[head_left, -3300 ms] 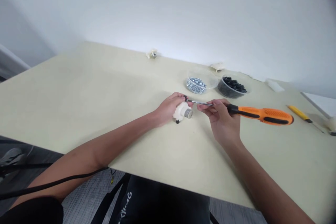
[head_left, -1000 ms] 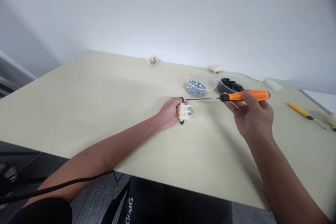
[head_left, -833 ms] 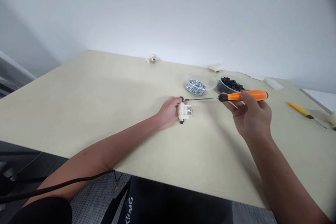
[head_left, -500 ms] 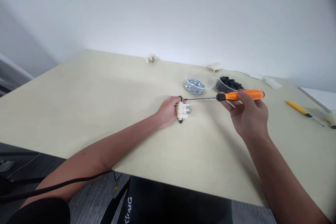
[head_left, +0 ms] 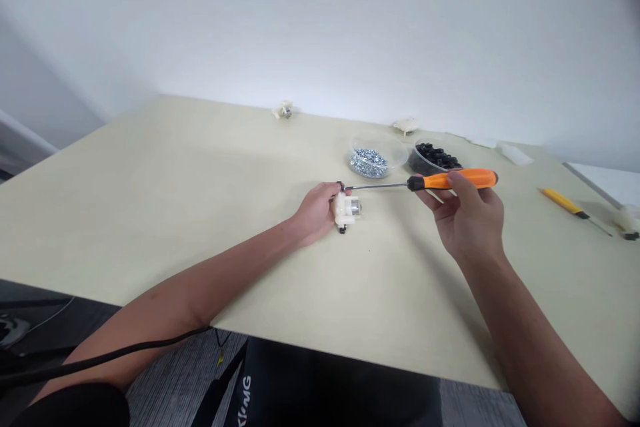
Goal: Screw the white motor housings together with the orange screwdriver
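Head view: white plastic gearbox motor (head_left: 344, 209) sits on the cream tabletop (head_left: 150, 227), held curled in the left hand (head_left: 316, 213). Orange-and-black screwdriver (head_left: 450, 179) is pinched in the right hand (head_left: 467, 220), steel tip just beside the motor's top. Clear tub of silver screws (head_left: 375, 163) lies beyond.

White letters (head_left: 245, 391) ending in "MG" stand on the dark clothing (head_left: 320, 387) at the person's lap, the earlier letters unclear.
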